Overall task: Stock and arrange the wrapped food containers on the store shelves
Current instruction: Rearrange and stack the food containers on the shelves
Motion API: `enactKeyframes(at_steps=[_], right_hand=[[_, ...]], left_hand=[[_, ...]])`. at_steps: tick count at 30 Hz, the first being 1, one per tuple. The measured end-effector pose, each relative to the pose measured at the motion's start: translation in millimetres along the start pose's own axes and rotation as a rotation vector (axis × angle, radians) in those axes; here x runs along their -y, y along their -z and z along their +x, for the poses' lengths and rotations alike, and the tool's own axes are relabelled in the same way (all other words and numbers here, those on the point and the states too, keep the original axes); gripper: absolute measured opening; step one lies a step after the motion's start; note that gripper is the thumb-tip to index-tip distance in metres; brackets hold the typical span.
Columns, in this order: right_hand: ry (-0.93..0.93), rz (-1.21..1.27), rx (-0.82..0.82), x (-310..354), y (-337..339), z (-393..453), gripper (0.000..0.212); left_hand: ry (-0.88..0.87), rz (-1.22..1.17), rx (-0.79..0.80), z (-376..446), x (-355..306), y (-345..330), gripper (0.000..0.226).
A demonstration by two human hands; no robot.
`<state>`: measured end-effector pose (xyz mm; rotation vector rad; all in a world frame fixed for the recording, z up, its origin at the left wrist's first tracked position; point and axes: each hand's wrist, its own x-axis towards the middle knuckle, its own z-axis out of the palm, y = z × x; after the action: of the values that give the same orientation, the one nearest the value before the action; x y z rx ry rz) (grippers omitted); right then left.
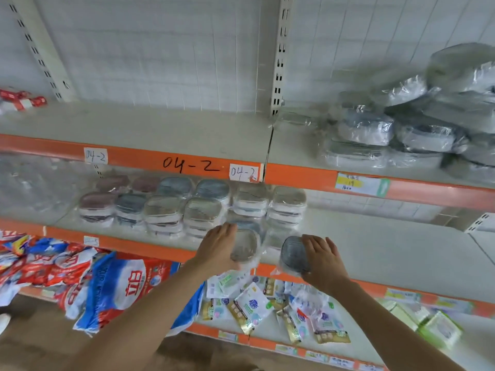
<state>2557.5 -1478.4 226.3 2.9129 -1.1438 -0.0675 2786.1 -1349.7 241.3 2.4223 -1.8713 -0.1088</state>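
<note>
Two rows of clear-wrapped stacked containers (pixel 192 207) already fill the middle shelf (pixel 375 236), while the left hand (pixel 218 250) grips a clear-lidded wrapped container (pixel 245 246) and the right hand (pixel 322 259) a grey-lidded one (pixel 294 254) at the front edge, unplaced.

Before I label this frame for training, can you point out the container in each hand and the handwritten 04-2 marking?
Clear wrapped container (pixel 244 245): head view, on its lid, beside the left hand.
Dark wrapped container (pixel 294 253): head view, on its lid, under the right hand.
04-2 marking (pixel 190 165): head view, mid-writing on the orange shelf edge.
</note>
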Motion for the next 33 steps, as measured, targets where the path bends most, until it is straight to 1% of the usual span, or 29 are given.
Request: enactKeyframes(at_steps=[3,6,9,11,13,15,16,18,20,22,24,27,30,33], right_hand=[[-0.031,0.024,-0.045,-13.7,-34.1,38.2,0.083],[-0.020,0.021,-0.109,-23.8,-60.6,84.0,0.082],[0.002,0.026,-0.137,-25.6,-84.4,124.8,0.077],[0.031,0.027,-0.132,-23.3,-101.3,139.3,0.066],[0.000,0.024,-0.147,-20.5,-114.6,143.7,0.057],[-0.041,0.020,-0.158,-18.4,-117.0,144.5,0.055],[-0.041,0.026,-0.131,-16.9,-114.3,144.3,0.058],[-0.029,0.047,-0.037,-13.0,-102.2,141.1,0.065],[-0.005,0.043,0.022,-5.8,-84.5,131.8,0.067],[0.035,0.028,0.010,4.9,-63.2,116.0,0.062],[0.080,0.024,-0.022,16.8,-38.6,95.6,0.052],[0.150,0.034,-0.005,32.9,5.6,59.2,0.049],[0.219,0.022,-0.016,41.7,56.5,25.9,0.049],[0.273,-0.024,-0.146,42.7,110.6,5.3,0.048]], left_hand=[[-0.049,0.016,-0.046,52.3,2.1,-35.7,0.076],[-0.061,0.078,-0.081,107.5,6.0,-64.9,0.074],[-0.044,0.129,-0.098,149.0,16.4,-90.0,0.070],[-0.012,0.138,-0.035,162.8,21.5,-104.8,0.076],[0.023,0.154,0.006,165.5,22.9,-116.6,0.076],[0.037,0.201,-0.030,162.2,22.0,-120.5,0.070],[0.034,0.211,-0.032,159.2,21.7,-118.9,0.069],[0.016,0.189,0.020,150.7,21.6,-111.5,0.069],[-0.020,0.159,0.094,136.8,18.8,-97.3,0.063],[-0.071,0.117,0.139,118.5,13.9,-77.0,0.049],[-0.095,0.069,0.180,95.9,8.1,-50.7,0.036],[-0.162,0.129,0.237,59.1,-1.9,-5.3,0.026],[-0.260,0.182,0.214,25.6,-11.3,43.2,0.020],[-0.344,0.158,0.086,6.6,-17.3,94.7,0.017]])
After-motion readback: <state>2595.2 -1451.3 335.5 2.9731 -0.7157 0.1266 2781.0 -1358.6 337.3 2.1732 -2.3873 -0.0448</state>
